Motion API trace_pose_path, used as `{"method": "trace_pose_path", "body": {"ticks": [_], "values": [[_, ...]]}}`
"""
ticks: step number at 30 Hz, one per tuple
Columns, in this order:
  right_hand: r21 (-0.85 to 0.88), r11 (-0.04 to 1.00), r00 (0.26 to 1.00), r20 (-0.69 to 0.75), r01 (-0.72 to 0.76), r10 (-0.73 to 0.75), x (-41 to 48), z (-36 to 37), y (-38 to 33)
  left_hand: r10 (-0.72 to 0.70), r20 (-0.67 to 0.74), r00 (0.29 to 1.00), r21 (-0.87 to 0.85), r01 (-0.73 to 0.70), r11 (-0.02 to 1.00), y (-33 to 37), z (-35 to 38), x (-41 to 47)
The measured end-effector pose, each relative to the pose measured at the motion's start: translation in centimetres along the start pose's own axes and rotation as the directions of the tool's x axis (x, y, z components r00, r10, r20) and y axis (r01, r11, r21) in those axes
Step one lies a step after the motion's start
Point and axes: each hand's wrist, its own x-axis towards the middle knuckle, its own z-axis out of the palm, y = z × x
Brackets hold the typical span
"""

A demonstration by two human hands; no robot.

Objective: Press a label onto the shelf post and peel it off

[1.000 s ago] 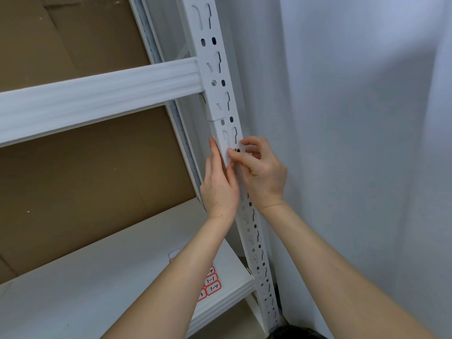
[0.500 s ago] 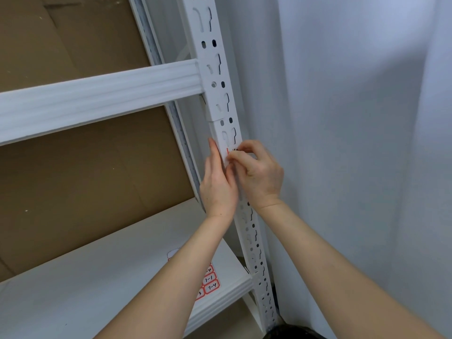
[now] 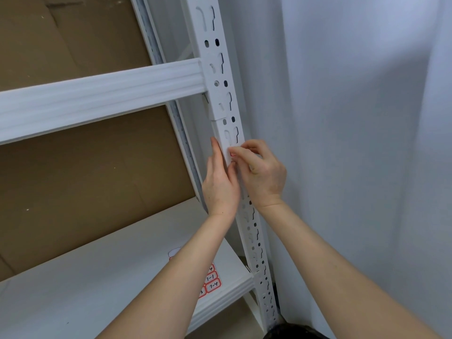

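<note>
While our left hand (image 3: 220,187) lies flat against the inner side of the white slotted upright (image 3: 226,99), its fingers straight and pressed together and pointing up along the metal, our right hand (image 3: 263,172) works on the front face of the same post, just beside it. Our right thumb and forefinger are curled and pinch a small sticker with a red border (image 3: 232,154) against the upright, a little below the joint where two post sections meet; our fingers cover most of the sticker, so we cannot read anything on it. Our other right fingers are bent loosely behind the post's edge, on the side nearest the white wall (image 3: 354,143). Above our hands a white crossbeam (image 3: 102,94) runs off to the left from the upright. Below, a white shelf board (image 3: 97,277) meets the same post, and on it, partly hidden under our left forearm, lies a sheet of red-bordered labels (image 3: 212,283) with handwritten marks such as 7-1 and 7-4. Brown cardboard (image 3: 73,179) backs the rack behind the beam and the shelf.
</note>
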Motion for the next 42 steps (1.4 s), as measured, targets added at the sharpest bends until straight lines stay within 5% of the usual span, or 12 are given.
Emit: {"method": "trace_pose_path", "body": {"ticks": [18, 33, 42], "values": [[0.070, 0.987, 0.989, 0.030, -0.146, 0.144, 0.7, 0.2, -0.5, 0.003, 0.062, 0.998, -0.137, 0.006, 0.990, -1.2, -0.4, 0.5], [-0.106, 0.992, 0.995, 0.087, 0.061, -0.051, 1.3, 0.3, -0.7, -0.008, 0.054, 0.999, -0.112, 0.014, 0.994, -1.0, -0.4, 0.5], [-0.153, 0.988, 0.993, 0.120, 0.013, 0.005, 0.9, 0.7, -0.3, 0.000, 0.069, 0.998, -0.099, 0.007, 0.995, -1.1, -0.5, 0.6]]}}
